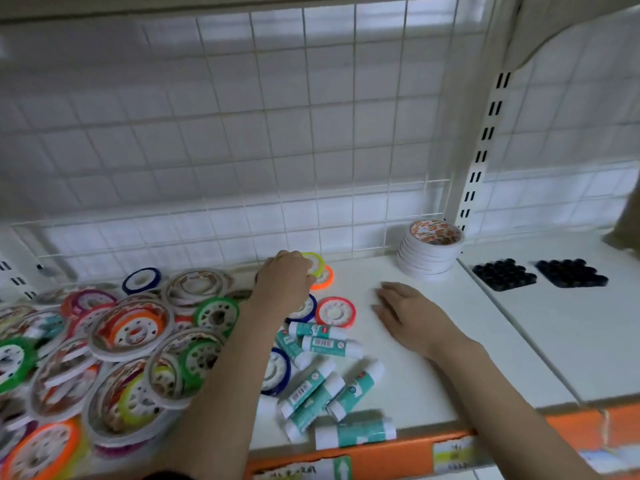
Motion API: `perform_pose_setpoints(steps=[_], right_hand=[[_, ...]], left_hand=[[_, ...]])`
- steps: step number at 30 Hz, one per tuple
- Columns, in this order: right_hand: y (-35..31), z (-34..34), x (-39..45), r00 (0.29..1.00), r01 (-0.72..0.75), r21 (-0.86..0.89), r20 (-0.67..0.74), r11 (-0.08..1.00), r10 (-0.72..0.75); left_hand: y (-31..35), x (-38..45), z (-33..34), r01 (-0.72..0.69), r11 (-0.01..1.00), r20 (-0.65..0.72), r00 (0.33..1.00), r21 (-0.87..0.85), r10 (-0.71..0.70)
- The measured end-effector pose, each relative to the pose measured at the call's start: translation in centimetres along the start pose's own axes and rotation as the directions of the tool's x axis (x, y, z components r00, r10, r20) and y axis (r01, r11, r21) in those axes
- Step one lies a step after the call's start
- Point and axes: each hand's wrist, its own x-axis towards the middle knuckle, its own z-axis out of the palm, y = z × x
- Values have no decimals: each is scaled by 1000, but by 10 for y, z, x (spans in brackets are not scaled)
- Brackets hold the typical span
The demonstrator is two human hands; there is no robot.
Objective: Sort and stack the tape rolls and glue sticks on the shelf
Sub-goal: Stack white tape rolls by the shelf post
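White wire grid backs the shelf (415, 341), whose front edge carries an orange price strip (398, 445); only the head view shows it. At about ten o'clock from the shelf's middle the left hand (284, 278) reaches to the back, fingers curled round a yellow-green tape roll (317, 263) that it holds just over an orange tape roll (325, 278) lying flat, which reads as a small colour stack being started away from the jumble. The right hand (412, 313) lies at three o'clock of the left, palm down on bare shelf, fingers straight and holding nothing, likely steadying the reach. At one o'clock, against the grid, a finished stack of white tape rolls (429, 251) stands upright, some seven or eight high; the blur prevents an exact count. At nine o'clock a loose heap of tape rolls (121, 341) sprawls unsorted, well over twenty, overlapping too much to count. At six o'clock about eight glue sticks (325, 386) lie on their sides at mixed angles, not yet gathered. One red tape roll (335, 311) lies alone between both hands. At three o'clock, on the next shelf board, two black clusters (540, 275) sit side by side.
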Motion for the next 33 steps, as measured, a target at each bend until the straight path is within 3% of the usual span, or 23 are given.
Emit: perform_pose_setpoints(steps=[3,20,27,33], right_hand=[[-1,2,-2,999,-34,46,-28,998,35],[-4,4,-6,995,-55,104,-83,993,64],[-4,3,-7,995,-46,81,-82,996,53],[-5,0,-8,997,-38,66,-60,997,42]], left_hand=[[1,14,6,-7,999,76,997,42,4],[8,25,16,-64,998,108,992,25,61],[9,23,10,-70,993,49,996,-90,75],[12,7,3,-107,992,-33,994,-61,105]])
